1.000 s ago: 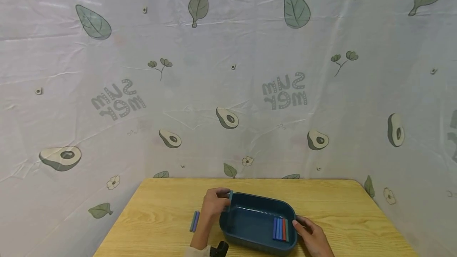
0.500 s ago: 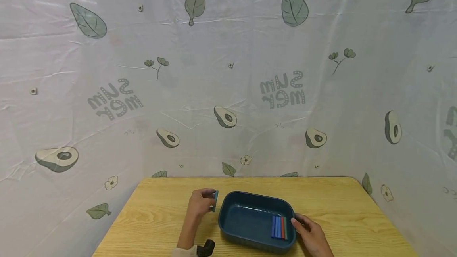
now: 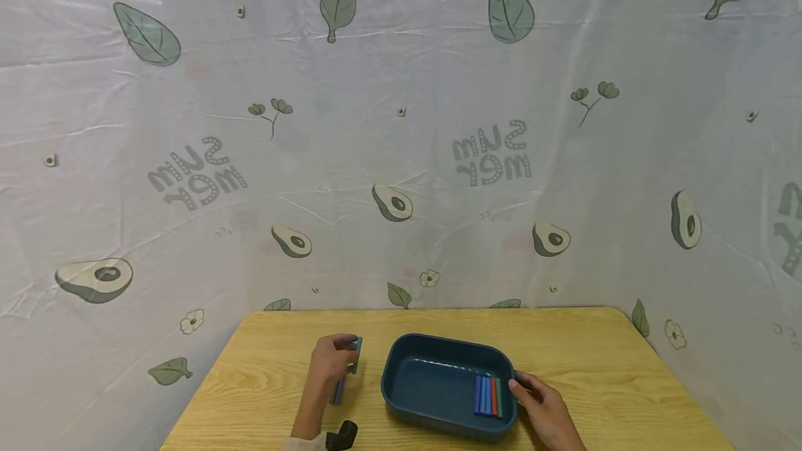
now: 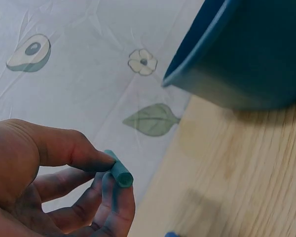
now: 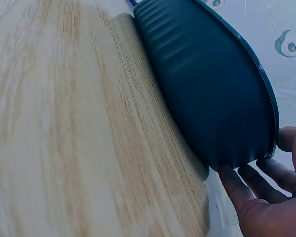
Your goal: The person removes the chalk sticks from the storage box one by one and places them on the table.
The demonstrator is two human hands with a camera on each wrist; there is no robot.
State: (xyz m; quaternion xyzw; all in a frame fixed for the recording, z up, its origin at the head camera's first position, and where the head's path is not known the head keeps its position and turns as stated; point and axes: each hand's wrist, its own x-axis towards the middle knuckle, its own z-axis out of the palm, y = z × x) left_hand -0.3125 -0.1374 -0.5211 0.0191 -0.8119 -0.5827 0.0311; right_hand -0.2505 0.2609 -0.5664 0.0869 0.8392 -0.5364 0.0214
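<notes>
Item: one short teal cylindrical stick (image 4: 122,176), pinched in your left hand (image 3: 333,355), thumb on one side and fingers clamped on the other. It was held off the tabletop, to the left of the container and apart from it, with a gap of wood grain between stick and rim.

Item: one deep, glossy dark-blue container (image 3: 432,392), oblong with rounded corners and a ribbed outer wall, set on the pale yellow wood-grain tabletop (image 3: 595,353). Its far rim stood short of the tabletop's back edge, and its left edge faced your left hand.

Item: your right hand (image 3: 546,410), gripping the container's right end, thumb at the rim and fingers against the outer wall. More tabletop stretched beyond it to the right.

Item: one row of slim sticks (image 3: 488,397), blue ones leftmost, then red, then green, lying side by side near the container's right end wall. Open floor spread to their left.

Item: one blue-violet stick (image 3: 339,390) on the tabletop, partly hidden behind your left hand.

Item: one pale sheet (image 3: 351,159) printed with leaves and avocados, behind the tabletop's back edge.
</notes>
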